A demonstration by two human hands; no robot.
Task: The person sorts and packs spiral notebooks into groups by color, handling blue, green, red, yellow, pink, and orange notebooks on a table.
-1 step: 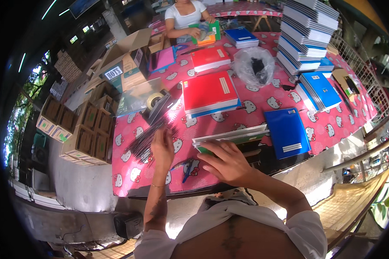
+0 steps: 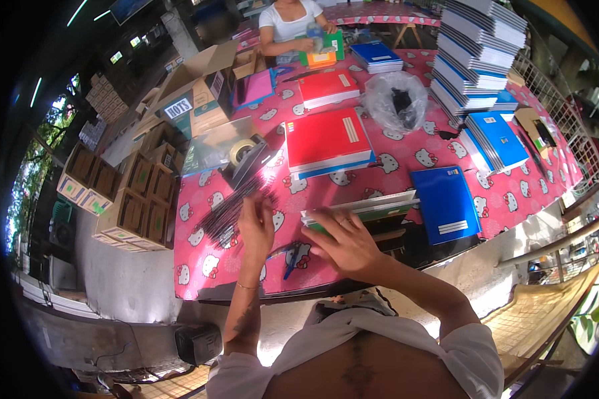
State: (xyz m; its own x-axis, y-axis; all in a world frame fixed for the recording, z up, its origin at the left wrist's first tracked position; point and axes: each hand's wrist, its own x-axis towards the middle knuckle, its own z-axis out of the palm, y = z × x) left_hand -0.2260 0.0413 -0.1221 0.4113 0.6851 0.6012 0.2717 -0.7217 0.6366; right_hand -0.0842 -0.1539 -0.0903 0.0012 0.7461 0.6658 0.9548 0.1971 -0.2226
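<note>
- Well, L hand (image 2: 256,226) curled nr thin dark strips (image 2: 223,216); can't tell if it's pinching any.
- R hand (image 2: 345,243) over end of green/white stack (image 2: 387,202); grip hidden fr. me.

At twelve o'clock from me, a green-covered book (image 2: 391,213) shows long white edges, its left end under my right hand (image 2: 348,245); its exact tilt is hidden. Between ten and eleven o'clock, dark, slender strips (image 2: 225,218) lie loosely fanned by my left hand (image 2: 255,226), contact unclear.
</note>
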